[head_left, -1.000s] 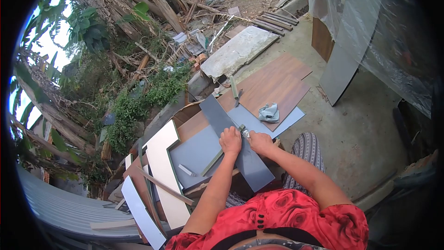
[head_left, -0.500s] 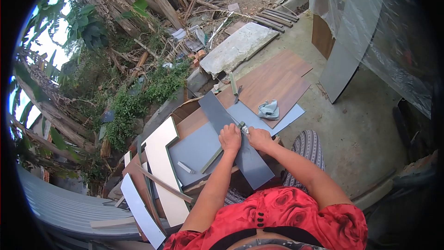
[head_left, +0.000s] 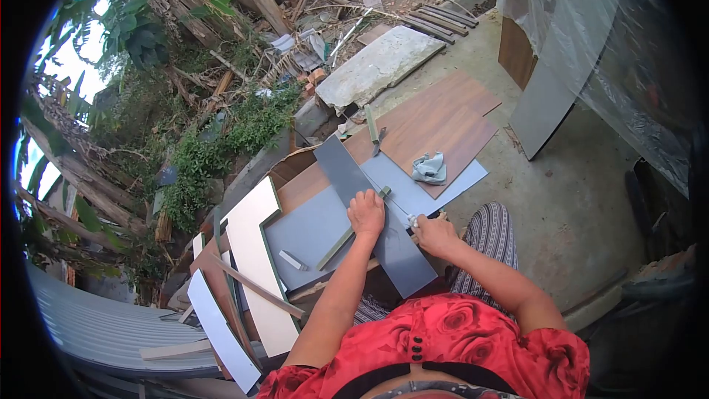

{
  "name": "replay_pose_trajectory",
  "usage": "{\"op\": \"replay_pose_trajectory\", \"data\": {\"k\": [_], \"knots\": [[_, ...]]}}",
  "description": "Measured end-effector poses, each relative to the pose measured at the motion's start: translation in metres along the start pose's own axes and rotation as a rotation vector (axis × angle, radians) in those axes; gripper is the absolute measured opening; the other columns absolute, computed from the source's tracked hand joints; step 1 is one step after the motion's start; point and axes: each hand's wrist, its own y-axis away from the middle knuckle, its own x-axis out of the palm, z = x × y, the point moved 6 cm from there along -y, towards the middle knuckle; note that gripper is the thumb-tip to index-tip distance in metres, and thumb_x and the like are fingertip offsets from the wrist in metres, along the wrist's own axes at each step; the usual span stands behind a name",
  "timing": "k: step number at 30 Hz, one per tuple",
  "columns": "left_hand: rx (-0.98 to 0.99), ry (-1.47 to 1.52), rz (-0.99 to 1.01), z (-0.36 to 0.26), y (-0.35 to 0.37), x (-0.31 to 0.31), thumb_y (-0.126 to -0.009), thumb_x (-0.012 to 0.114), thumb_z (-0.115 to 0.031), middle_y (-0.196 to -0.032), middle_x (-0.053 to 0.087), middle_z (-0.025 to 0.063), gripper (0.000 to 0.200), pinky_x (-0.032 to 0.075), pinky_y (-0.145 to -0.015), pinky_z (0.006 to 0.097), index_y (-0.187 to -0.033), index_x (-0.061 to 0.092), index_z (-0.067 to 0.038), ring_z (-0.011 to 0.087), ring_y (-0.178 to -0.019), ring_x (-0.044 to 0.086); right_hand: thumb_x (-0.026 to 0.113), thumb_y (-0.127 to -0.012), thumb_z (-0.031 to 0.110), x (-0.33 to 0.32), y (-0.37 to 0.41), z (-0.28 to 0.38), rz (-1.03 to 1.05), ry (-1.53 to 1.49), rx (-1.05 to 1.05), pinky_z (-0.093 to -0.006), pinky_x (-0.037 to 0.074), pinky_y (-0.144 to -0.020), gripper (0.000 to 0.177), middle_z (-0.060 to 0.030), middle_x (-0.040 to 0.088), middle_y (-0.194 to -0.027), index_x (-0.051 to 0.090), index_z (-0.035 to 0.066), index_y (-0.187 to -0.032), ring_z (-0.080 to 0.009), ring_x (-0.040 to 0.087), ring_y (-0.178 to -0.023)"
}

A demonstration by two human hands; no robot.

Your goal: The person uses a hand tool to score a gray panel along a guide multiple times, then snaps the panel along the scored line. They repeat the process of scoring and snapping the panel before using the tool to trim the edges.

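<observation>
A long dark grey board strip [head_left: 347, 174] lies diagonally across a larger light grey panel [head_left: 310, 230]. My left hand [head_left: 367, 213] presses flat on the dark strip, next to a thin green straightedge [head_left: 346, 238]. My right hand [head_left: 433, 233] sits at the strip's right edge, closed on a small cutting tool [head_left: 413, 222] whose tip touches the board. A pale scored line runs up the strip from the tool toward its far end.
A crumpled grey rag [head_left: 429, 168] lies on the wood-grain boards [head_left: 436, 125] beyond. White offcuts [head_left: 255, 251] and strips are stacked at left. A grey panel [head_left: 543, 107] leans against plastic sheeting at right. Rubble and plants lie behind; bare concrete [head_left: 569, 214] lies to the right.
My right hand has drawn the tool back toward me along the dark strip, from beside my left hand to the near right edge. My left hand stayed pressed in place.
</observation>
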Motion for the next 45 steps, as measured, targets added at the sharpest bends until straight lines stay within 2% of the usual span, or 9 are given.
{"op": "replay_pose_trajectory", "data": {"k": [3, 6, 15, 24, 26, 33, 36, 40, 45], "knots": [[0.019, -0.015, -0.039, 0.001, 0.000, 0.004, -0.084, 0.052, -0.025, -0.087, 0.054, 0.0087, 0.014, 0.044, -0.071, 0.0459, -0.085, 0.054, -0.011, 0.0306, -0.084, 0.054, 0.049, -0.089, 0.029, 0.015, -0.058, 0.010, -0.058, -0.036, -0.036, -0.0507, 0.047, -0.068, 0.030, -0.0235, 0.063, -0.078, 0.052, -0.001, -0.092, -0.0414, 0.062, -0.076], [0.022, -0.028, -0.066, 0.002, -0.001, 0.003, -0.083, 0.054, -0.025, -0.085, 0.054, 0.0084, 0.014, 0.044, -0.069, 0.0455, -0.083, 0.055, -0.011, 0.0298, -0.082, 0.055, 0.049, -0.089, 0.029, 0.019, -0.071, 0.014, -0.085, -0.052, -0.038, -0.0504, 0.048, -0.069, 0.030, -0.0233, 0.064, -0.078, 0.052, -0.001, -0.093, -0.0413, 0.062, -0.076], [-0.009, -0.001, -0.017, 0.002, -0.001, 0.003, -0.084, 0.053, -0.026, -0.086, 0.054, 0.0087, 0.015, 0.043, -0.070, 0.0456, -0.084, 0.055, -0.011, 0.0298, -0.083, 0.054, 0.049, -0.088, 0.026, 0.006, 0.044, -0.030, 0.005, 0.000, 0.061, -0.0510, 0.048, -0.067, 0.028, -0.0244, 0.062, -0.073, 0.051, -0.001, -0.093, -0.0414, 0.063, -0.071], [0.002, -0.025, -0.022, 0.001, -0.003, 0.004, -0.084, 0.053, -0.025, -0.087, 0.053, 0.0084, 0.014, 0.043, -0.072, 0.0455, -0.084, 0.054, -0.011, 0.0305, -0.084, 0.054, 0.050, -0.089, 0.029, 0.016, -0.069, 0.013, -0.106, -0.050, -0.047, -0.0516, 0.047, -0.067, 0.029, -0.0222, 0.063, -0.075, 0.052, 0.001, -0.091, -0.0408, 0.063, -0.074], [-0.002, -0.022, -0.018, 0.001, -0.001, 0.004, -0.083, 0.054, -0.025, -0.086, 0.053, 0.0077, 0.013, 0.043, -0.071, 0.0449, -0.084, 0.055, -0.012, 0.0296, -0.083, 0.054, 0.049, -0.089, 0.028, 0.014, -0.061, 0.011, -0.042, -0.036, -0.016, -0.0496, 0.049, -0.071, 0.030, -0.0230, 0.064, -0.080, 0.053, -0.001, -0.096, -0.0403, 0.063, -0.077], [-0.016, 0.010, -0.008, 0.001, -0.001, 0.002, -0.083, 0.054, -0.025, -0.087, 0.053, 0.0077, 0.014, 0.043, -0.072, 0.0452, -0.083, 0.055, -0.012, 0.0294, -0.085, 0.054, 0.049, -0.089, 0.027, 0.001, 0.039, -0.023, 0.035, -0.006, 0.092, -0.0510, 0.048, -0.068, 0.029, -0.0227, 0.063, -0.074, 0.052, -0.001, -0.094, -0.0394, 0.064, -0.074], [-0.001, 0.002, 0.003, -0.002, 0.000, 0.002, -0.084, 0.052, -0.025, -0.087, 0.053, 0.0085, 0.014, 0.043, -0.072, 0.0456, -0.084, 0.054, -0.011, 0.0303, -0.085, 0.054, 0.049, -0.088, 0.026, -0.006, 0.022, -0.014, 0.022, -0.003, 0.059, -0.0509, 0.048, -0.069, 0.028, -0.0230, 0.063, -0.075, 0.052, -0.001, -0.094, -0.0393, 0.064, -0.075], [0.006, -0.011, -0.016, 0.000, -0.001, 0.003, -0.085, 0.051, -0.026, -0.087, 0.053, 0.0090, 0.015, 0.044, -0.072, 0.0459, -0.085, 0.053, -0.011, 0.0309, -0.085, 0.054, 0.049, -0.088, 0.026, 0.016, -0.058, 0.006, -0.043, -0.016, -0.007, -0.0494, 0.048, -0.071, 0.027, -0.0230, 0.064, -0.079, 0.054, 0.000, -0.094, -0.0398, 0.063, -0.077], [-0.013, -0.014, -0.008, 0.000, 0.000, 0.004, -0.084, 0.052, -0.026, -0.087, 0.054, 0.0086, 0.015, 0.044, -0.072, 0.0456, -0.085, 0.054, -0.011, 0.0302, -0.084, 0.054, 0.049, -0.089, 0.026, 0.010, -0.051, 0.010, -0.039, -0.020, -0.015, -0.0494, 0.049, -0.070, 0.027, -0.0227, 0.064, -0.078, 0.053, 0.000, -0.093, -0.0399, 0.063, -0.077]]}}
